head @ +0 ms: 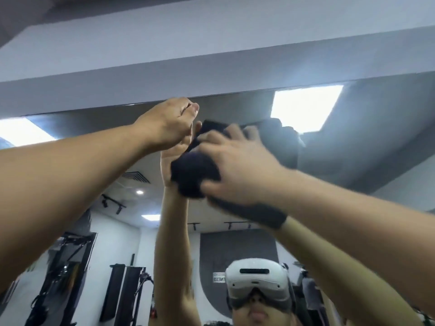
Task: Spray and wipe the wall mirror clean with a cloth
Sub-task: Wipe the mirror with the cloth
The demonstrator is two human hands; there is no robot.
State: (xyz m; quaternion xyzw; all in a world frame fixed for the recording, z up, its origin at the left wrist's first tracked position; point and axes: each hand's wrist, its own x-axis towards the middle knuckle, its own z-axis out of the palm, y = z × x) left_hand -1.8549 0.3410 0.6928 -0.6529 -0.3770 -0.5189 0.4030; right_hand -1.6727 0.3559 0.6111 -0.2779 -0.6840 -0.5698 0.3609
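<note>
Pressed flat under the right hand [237, 165], with the fingers spread across it, a dark cloth [194, 175] is held against the wall mirror [353, 161] high up near the glass's top edge, at about twelve o'clock from where the person stands. Those fingers look more laid over the cloth than curled round it, though part of the wad bulges out below the palm. Just beside it, at about ten o'clock, the left hand [169, 123] is raised to the same height with its fingers curled in; I cannot tell whether it holds anything (no spray bottle shows anywhere I can see). The cloth is bunched and soft-looking, nearly black, blurred at its edges. My guess is that the wiping is well under way and has reached the mirror's upper strip; how much of the lower glass is already done I cannot judge, since no streaks, droplets or smears show on it. The glass reflects ceiling lights [303, 107], gym equipment [68, 267] and the person's own raised arms and white headset [259, 281] fairly cleanly. What seems left is the run along the top edge to either side.
</note>
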